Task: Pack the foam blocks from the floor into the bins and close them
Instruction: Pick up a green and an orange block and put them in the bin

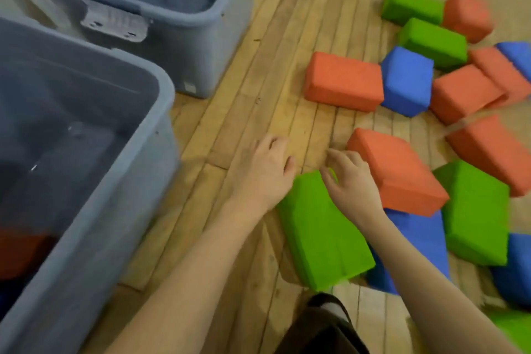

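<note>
Both hands reach for the green foam block lying on the floor beside the near bin. The left hand is spread at its far corner, fingers released; the right hand curls loosely over its top edge, not yet gripping. Next, I judge, they must clamp and lift it leftward into the bin.

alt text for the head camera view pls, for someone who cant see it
A person's left hand and right hand reach down to a green rectangular foam block on a wooden plank floor. Orange, blue and green foam blocks lie scattered to the right, and two open grey plastic bins stand on the left.
</note>
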The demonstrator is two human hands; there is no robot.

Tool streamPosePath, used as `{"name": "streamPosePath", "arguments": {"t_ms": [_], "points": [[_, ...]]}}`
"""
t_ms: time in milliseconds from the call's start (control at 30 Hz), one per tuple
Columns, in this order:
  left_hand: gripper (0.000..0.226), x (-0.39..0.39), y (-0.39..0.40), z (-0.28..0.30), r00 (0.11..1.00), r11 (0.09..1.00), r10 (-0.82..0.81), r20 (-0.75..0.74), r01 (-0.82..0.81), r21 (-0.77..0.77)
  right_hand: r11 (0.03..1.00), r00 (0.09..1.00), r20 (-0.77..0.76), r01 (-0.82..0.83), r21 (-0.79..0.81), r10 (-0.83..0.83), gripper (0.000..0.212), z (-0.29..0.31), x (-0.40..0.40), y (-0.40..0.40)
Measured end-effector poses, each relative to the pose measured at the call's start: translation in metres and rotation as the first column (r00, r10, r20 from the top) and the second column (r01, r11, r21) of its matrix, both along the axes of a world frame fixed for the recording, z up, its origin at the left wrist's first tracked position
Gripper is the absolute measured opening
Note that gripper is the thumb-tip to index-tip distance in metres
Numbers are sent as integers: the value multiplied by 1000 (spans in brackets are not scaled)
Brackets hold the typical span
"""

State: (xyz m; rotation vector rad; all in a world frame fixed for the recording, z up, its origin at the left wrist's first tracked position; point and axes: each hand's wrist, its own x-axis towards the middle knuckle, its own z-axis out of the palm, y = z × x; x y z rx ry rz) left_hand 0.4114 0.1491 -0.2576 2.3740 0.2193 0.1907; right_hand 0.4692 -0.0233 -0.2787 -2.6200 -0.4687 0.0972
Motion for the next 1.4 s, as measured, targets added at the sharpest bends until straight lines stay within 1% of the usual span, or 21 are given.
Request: {"name": "streamPosePath", "arguments": {"t_ms": [33,67,100,167,233,333,400,467,533,600,667,733,767,833,867,933,1000,1100,1167,1267,1400], "points": [[50,2,-10,-15,994,1000,-13,-106,15,19,998,1000,-18,-4,-58,3,42,-13,-3,-15],[48,4,-18,-30,980,996,-14,-199,31,87,995,999,-37,-21,-99,17,46,-24,-6,-27],[49,4,-25,-43,961,985,-4,-275,52,165,990,998,-58,-45,-137,37,50,-34,-10,-34],[55,2,-32,-62,923,968,19,-385,79,238,973,992,-108,-80,-218,57,59,-49,-15,-39],[60,1,-34,-81,887,965,34,-460,91,247,950,986,-162,-91,-297,44,63,-63,-15,-37],[62,3,-36,-103,829,960,-7,-559,162,228,913,974,-225,-79,-401,-14,65,-80,-10,-30],[62,1,-37,-112,803,981,-44,-594,148,126,904,966,-255,-72,-422,-42,65,-87,-9,-25],[60,-5,-35,-114,841,999,-38,-539,37,-13,936,957,-279,-22,-351,-82,65,-86,-10,-21],[55,-15,-33,-107,916,998,2,-401,-25,-53,976,963,-253,38,-214,-93,65,-79,-13,-16],[48,-24,-31,-94,977,996,18,-210,-35,-80,998,985,-170,21,-66,-32,67,-66,-19,-8],[46,-32,-27,-81,994,983,73,-75,-84,-164,999,996,-85,-34,20,36,71,-52,-24,4],[52,-41,-21,-73,985,953,159,-71,-172,-249,996,998,-44,-47,80,50,71,-43,-27,12],[53,-46,-17,-72,983,950,171,-69,-183,-254,991,998,-35,-56,124,60,69,-40,-28,15],[47,-57,-13,-72,987,970,156,-48,-162,-181,971,994,-20,-103,215,110,64,-36,-32,17],[44,-62,-12,-73,985,969,161,-56,-168,-181,963,991,-8,-125,240,130,61,-35,-36,18],[44,-72,-11,-69,970,939,191,-148,-224,-259,959,989,27,-150,241,148,55,-34,-43,17],[42,-81,-9,-67,964,928,149,-222,-214,-306,957,987,48,-158,243,151,53,-34,-49,13],[41,-86,-7,-69,957,969,3,-289,-74,-236,942,991,49,-133,307,124,54,-34,-50,5],[48,-87,-7,-68,967,969,-23,-253,-41,-245,933,991,66,-129,336,113,54,-33,-52,1],[49,-87,-10,-56,989,958,52,-136,-88,-275,928,989,89,-141,345,117,55,-27,-53,0],[47,-75,-15,-15,977,982,183,109,-176,-69,911,986,89,-163,379,140,58,-7,-41,4]]}}
